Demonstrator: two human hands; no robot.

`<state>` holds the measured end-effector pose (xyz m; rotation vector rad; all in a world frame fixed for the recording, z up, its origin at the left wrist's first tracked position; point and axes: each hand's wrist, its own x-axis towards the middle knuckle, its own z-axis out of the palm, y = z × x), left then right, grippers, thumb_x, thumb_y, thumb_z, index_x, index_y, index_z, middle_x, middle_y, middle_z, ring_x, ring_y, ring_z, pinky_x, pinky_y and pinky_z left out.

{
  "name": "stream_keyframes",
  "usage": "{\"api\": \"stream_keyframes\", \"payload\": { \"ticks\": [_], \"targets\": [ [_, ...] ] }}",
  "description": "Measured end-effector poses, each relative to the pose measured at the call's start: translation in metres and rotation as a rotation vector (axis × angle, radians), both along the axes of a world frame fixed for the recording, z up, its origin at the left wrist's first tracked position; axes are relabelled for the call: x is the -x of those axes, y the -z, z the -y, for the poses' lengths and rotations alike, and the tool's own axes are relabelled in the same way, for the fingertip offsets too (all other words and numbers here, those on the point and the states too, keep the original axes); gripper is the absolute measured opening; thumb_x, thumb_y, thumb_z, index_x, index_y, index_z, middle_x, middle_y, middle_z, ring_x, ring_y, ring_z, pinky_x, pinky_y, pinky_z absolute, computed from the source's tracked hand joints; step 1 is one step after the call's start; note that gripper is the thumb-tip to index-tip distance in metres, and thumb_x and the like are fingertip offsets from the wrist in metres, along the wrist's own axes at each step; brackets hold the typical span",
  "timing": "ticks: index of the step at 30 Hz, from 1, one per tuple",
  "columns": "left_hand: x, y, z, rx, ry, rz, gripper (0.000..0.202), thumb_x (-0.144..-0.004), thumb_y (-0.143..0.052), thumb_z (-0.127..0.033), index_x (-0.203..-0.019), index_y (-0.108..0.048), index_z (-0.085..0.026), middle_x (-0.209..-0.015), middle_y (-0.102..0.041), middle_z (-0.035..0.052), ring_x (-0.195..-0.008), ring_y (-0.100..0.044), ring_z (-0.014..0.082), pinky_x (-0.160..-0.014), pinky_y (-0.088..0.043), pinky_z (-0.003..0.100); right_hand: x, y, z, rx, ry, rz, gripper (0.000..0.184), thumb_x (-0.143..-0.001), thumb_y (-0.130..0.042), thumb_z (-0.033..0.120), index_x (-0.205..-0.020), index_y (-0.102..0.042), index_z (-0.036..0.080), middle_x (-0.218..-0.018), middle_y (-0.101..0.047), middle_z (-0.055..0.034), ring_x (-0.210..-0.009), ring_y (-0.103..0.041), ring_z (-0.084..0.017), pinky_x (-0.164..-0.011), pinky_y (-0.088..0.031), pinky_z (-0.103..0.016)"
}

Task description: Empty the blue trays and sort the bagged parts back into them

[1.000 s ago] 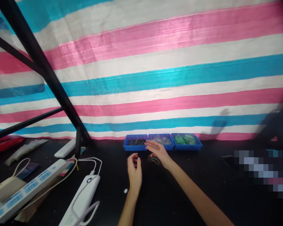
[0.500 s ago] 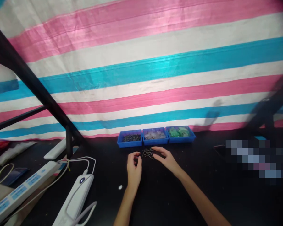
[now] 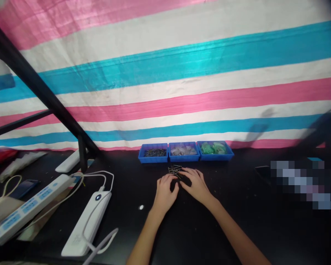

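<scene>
A small loose pile of thin metal screws or nails lies on the black table; their exact kind is too small to tell. My left hand is at the near left side of the pile, fingers curved and thumb apart, with its fingertips at the pile's edge. On the right, my right hand curves around the other side, thumb and fingers apart. Neither hand visibly holds anything. Just behind the pile stand three blue trays: the left tray has similar dark metal pieces, the middle tray clear plastic bags, the right tray green bags.
At left lie a white power bank with a cable and a white power strip. A small white round object lies left of my forearm. A black metal frame slants at left before a striped sheet.
My left hand has moved right, toward the pile and my right hand. My right hand stays beside the pile. The camera view has tilted down, shifting the scene upward.
</scene>
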<state>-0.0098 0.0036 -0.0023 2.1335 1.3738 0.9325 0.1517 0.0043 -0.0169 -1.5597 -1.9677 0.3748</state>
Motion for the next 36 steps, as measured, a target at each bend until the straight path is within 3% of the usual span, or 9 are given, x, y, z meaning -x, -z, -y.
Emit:
{"api": "stream_keyframes", "payload": {
  "ticks": [10,18,26,31,36],
  "targets": [
    [-0.0034,-0.0103,0.0051,0.006,0.034,0.074,0.021,-0.082,-0.044,-0.015,-0.092,-0.06,-0.023,-0.096,-0.064,0.0022,-0.094,-0.058,0.0175,-0.084,-0.04,0.033,0.0002,0.0,0.0,-0.023,0.007,0.031,0.023,-0.078,-0.053,0.03,-0.1,-0.061,0.029,-0.117,-0.059,-0.0029,-0.112,-0.049,-0.021,-0.098,-0.025,-0.045],
    [0.0004,-0.0093,0.0015,-0.029,-0.101,0.174,0.019,-0.081,-0.045,-0.014,-0.085,-0.062,-0.021,-0.087,-0.063,0.0019,-0.08,-0.059,0.0158,-0.077,-0.043,0.032,-0.0024,-0.0003,-0.0006,-0.046,0.018,0.011,0.016,-0.079,-0.053,0.028,-0.09,-0.064,0.028,-0.109,-0.063,-0.0017,-0.105,-0.054,-0.021,-0.098,-0.024,-0.045],
    [0.0028,-0.0061,-0.0009,-0.022,-0.138,0.241,0.017,-0.082,-0.046,-0.018,-0.085,-0.063,-0.02,-0.081,-0.061,0.0019,-0.076,-0.058,0.0147,-0.073,-0.044,0.028,-0.0037,-0.0062,-0.0014,-0.069,0.053,-0.017,0.018,-0.078,-0.05,0.018,-0.083,-0.064,0.026,-0.083,-0.068,0.0009,-0.085,-0.059,-0.018,-0.094,-0.025,-0.04],
    [0.0018,-0.0044,-0.0011,-0.004,-0.126,0.275,0.017,-0.082,-0.046,-0.017,-0.086,-0.063,-0.02,-0.081,-0.058,0.0023,-0.077,-0.056,0.0144,-0.073,-0.044,0.028,-0.0023,-0.0072,0.0005,-0.098,0.118,0.048,0.021,-0.072,-0.053,0.017,-0.087,-0.065,0.025,-0.074,-0.065,0.0005,-0.079,-0.057,-0.018,-0.089,-0.028,-0.037],
    [0.0007,-0.006,-0.0016,0.012,-0.128,0.317,0.017,-0.081,-0.047,-0.017,-0.086,-0.063,-0.019,-0.083,-0.057,0.0026,-0.076,-0.055,0.0142,-0.072,-0.043,0.027,-0.0004,-0.0015,0.0018,-0.139,0.142,0.136,0.024,-0.078,-0.054,0.027,-0.099,-0.064,0.024,-0.087,-0.063,-0.0036,-0.085,-0.054,-0.02,-0.085,-0.029,-0.038]
  ]
}}
